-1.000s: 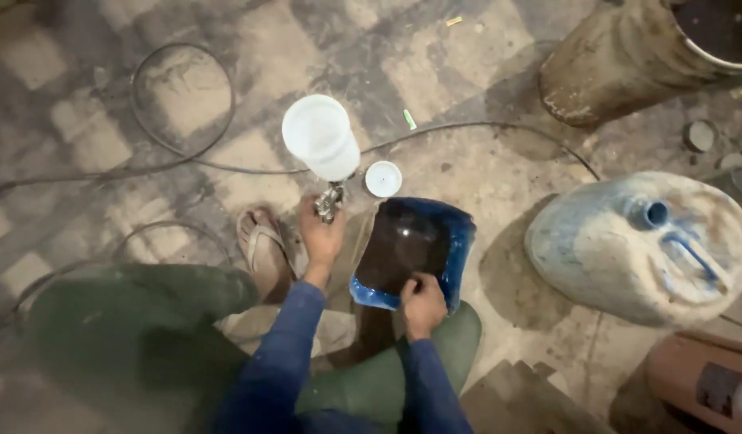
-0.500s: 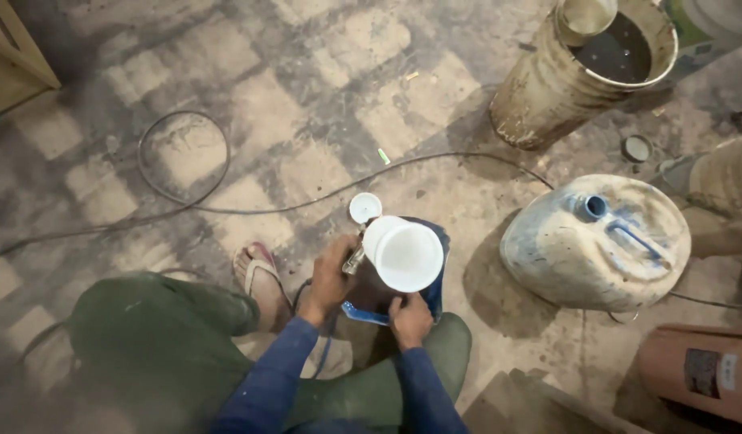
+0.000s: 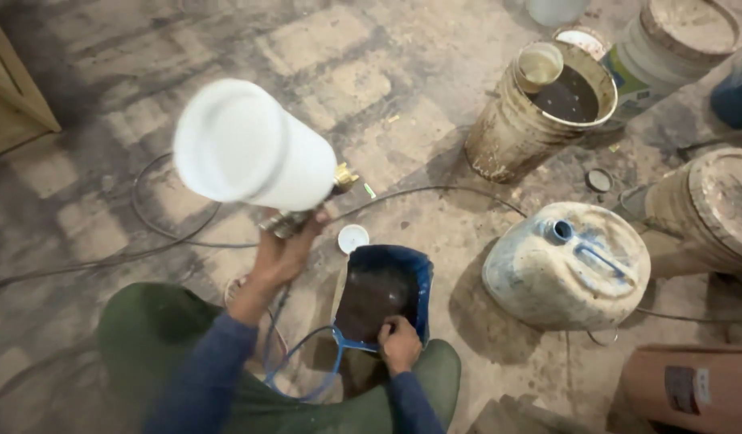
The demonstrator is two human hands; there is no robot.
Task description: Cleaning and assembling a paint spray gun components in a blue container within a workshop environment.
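- While crouching on the dusty floor [image 3: 435, 96], a person's left hand [image 3: 284, 251] is gripping a spray gun [image 3: 295, 217], fingers closed, raising its white cup [image 3: 250, 149] toward the camera.
- Right hand [image 3: 400, 344] is clasping the near rim of a blue container [image 3: 419, 281] of dark liquid.
- A white lid [image 3: 353, 238] is lying just beyond the container.

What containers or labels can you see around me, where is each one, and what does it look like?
Blue tub: by right hand, holds dark liquid.
White cup: raised in left hand.
Grimy jerrycan: on its side, right, blue spout.
Open bucket: upper right, dirty.
Label: dark patch on brown container, bottom right.
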